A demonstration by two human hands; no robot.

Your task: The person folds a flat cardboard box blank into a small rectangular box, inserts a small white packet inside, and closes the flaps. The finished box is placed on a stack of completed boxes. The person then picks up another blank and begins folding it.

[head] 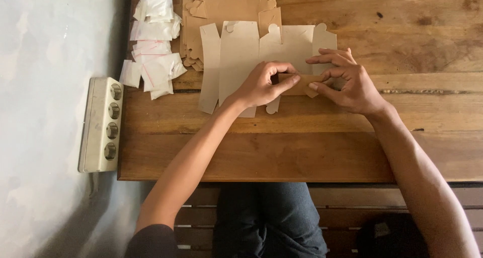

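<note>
Pinching a folded-up flap of the flat cardboard box blank (246, 62), the left hand (259, 85) and right hand (349, 82) meet at table centre, thumbs and forefingers closed on the brown strip between them. That unfolded blank lies flat on the wooden table (302, 152), its long axis running from 9 to 3 o'clock, tabs pointing to 12. Farther off at 11 o'clock sit a stack of more blanks (221, 4) and small white plastic bags (153, 41), contents unclear; a power strip (102, 124) is at 9.

Both forearms are bare to the hands, left hand (259, 84) and right hand (347, 82). A dark short sleeve (151, 240) shows at seven o'clock; dark blue-grey trousers (266, 218) at six.
</note>
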